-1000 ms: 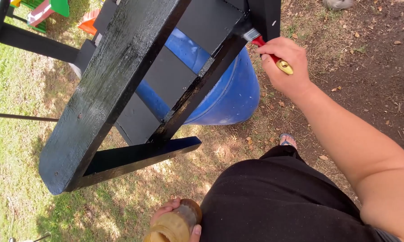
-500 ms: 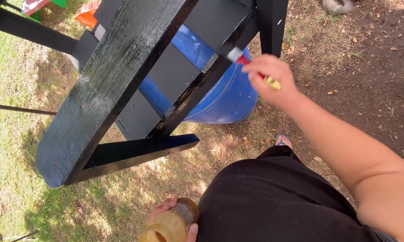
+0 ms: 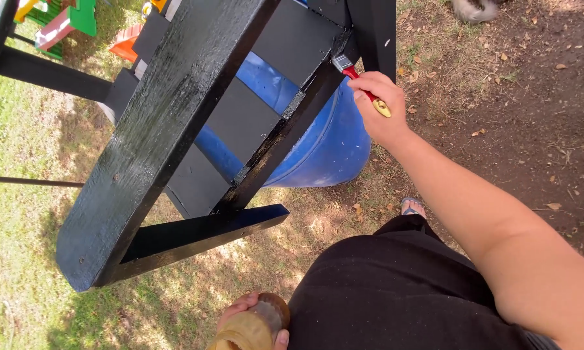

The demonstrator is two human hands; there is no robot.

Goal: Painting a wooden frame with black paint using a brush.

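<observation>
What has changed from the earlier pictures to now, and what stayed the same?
The right hand moved the paintbrush left and slightly down along the black-painted wooden frame, from its outer edge onto the slanted inner slat. The grip on the brush stayed the same. The left hand kept holding the small brown container, and the blue barrel did not move.

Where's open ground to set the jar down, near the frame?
Bare dirt lies right of the right hand and brush. Grass opens left of the black wooden frame. Crowded: under the frame by the blue barrel; the left hand holds the jar.
</observation>
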